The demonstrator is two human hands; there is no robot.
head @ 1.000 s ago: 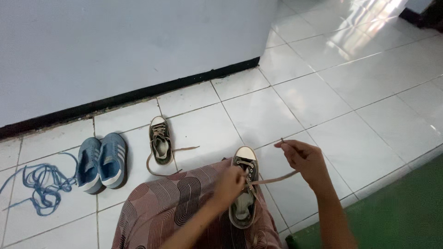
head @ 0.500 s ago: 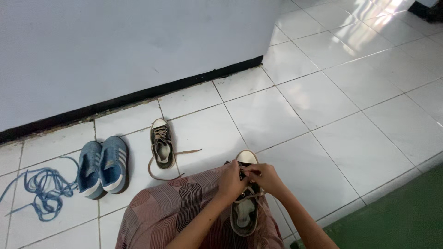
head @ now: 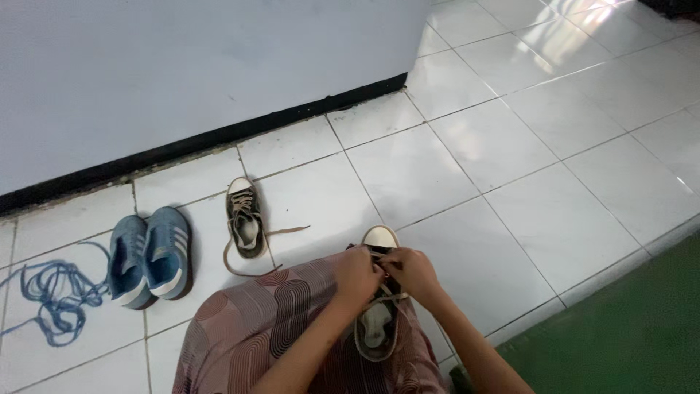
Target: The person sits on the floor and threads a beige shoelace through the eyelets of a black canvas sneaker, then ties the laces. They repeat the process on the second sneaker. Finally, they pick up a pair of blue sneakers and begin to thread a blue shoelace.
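dark canvas and a white rubber toe: that is the shoe (head: 379, 303) lying on the person's lap, on a skirt with brown swirls (head: 277, 328), toe pointing away from them. both hands are up at the top of the shoe, close together over the lace holes. the left hand (head: 355, 277) is curled down on the near side, and the right hand (head: 412, 271) sits just beside it, touching it. they seem to be pinching the tan lace (head: 390, 295) between the fingertips, but the fingers hide the exact spot, so i cannot tell which hole they are at. a bit of lace crosses the shoe just below the hands, so some of the lacing looks done. the inside of the shoe is open and pale, and no bow is tied, so i think there is more to do.

a little way off on the white floor tiles (head: 510, 219) stands the other dark shoe (head: 244, 219), with its tan lace trailing loose on the floor. that one looks not tied either. left of it sits a pair of blue shoes (head: 149, 255) side by side, and they seem to have no laces in. a pile of blue laces (head: 51, 299) lies near them. a grey wall with a black strip (head: 219, 138) runs behind. a green mat (head: 627, 335) is at the right.
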